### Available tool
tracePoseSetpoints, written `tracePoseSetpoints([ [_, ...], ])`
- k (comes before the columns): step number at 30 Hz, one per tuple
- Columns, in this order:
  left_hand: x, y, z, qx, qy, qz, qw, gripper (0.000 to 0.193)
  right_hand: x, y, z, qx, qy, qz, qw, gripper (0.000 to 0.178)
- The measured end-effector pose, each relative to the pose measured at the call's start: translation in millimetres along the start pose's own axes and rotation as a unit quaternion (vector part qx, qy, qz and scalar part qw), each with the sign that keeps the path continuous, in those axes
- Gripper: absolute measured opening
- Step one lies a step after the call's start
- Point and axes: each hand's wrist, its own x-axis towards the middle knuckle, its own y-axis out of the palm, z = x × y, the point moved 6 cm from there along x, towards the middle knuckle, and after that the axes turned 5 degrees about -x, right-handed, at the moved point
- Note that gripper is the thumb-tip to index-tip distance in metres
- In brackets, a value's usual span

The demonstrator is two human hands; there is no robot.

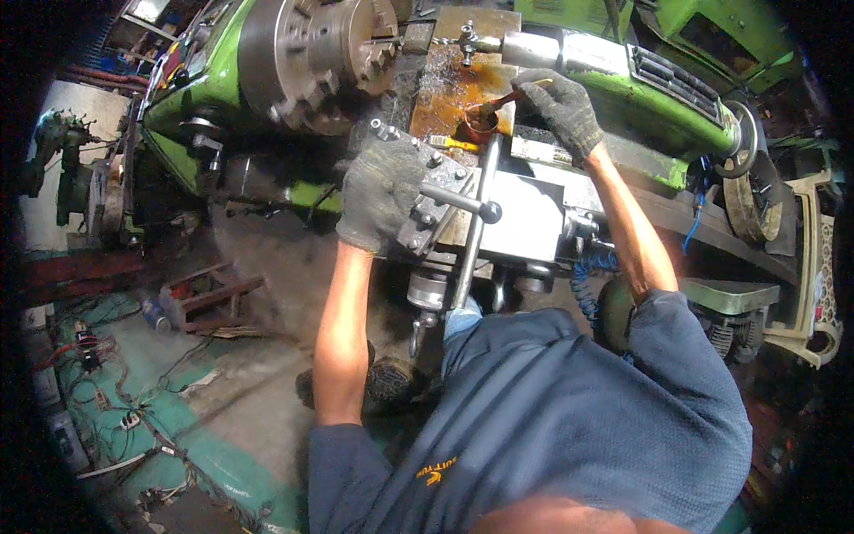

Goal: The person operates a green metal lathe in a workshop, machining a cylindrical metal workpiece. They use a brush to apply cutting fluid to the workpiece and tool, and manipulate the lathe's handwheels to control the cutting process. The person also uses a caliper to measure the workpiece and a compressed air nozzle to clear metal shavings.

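Note:
My right hand (565, 111), in a dark grey work glove, is closed around the handle of a brush (531, 86). The brush's dark end points down-left, over a small round container (481, 123) on an oily brown plate (433, 107) strewn with metal shavings. My left hand (382, 191), gloved alike, lies against the left side of the lathe's bolted tool post (440, 182); its fingers are dark and hard to make out. From the tool post sticks out a lever with a black ball knob (490, 212). Above the plate, a drill bit (447, 41) projects from the tailstock (531, 48) toward the chuck.
The big lathe chuck (307, 62) stands at upper left, with the green headstock (196, 89) beside it. A long steel bar (476, 240) slants between my arms. A yellow-handled tool (452, 142) lies by the tool post. Cables (133, 418) and a rusty metal frame (213, 298) cover the floor at left.

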Motion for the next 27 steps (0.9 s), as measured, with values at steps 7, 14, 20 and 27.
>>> tracePoseSetpoints([
  [7, -2.4, -2.7, 0.5, -0.011, -0.015, -0.002, 1.0, 0.022, 27.1, 21.8, -27.6, 0.285, 0.074, -0.176, 0.939, 0.025],
  [14, -0.8, -5.2, 3.0, -0.036, -0.017, 0.003, 0.999, 0.016, 81.2, 51.1, 5.6, 0.063, 0.073, -0.291, 0.952, 0.031],
  [20, 3.7, -7.8, 2.1, -0.036, 0.009, -0.071, 0.997, 0.018, 83.3, 56.3, 23.2, -0.218, -0.03, -0.312, 0.924, 0.028],
  [27, 5.7, -11.1, 3.8, -0.07, -0.009, -0.04, 0.997, 0.024, 51.1, 58.3, 40.6, -0.295, -0.19, -0.26, 0.899, 0.022],
])
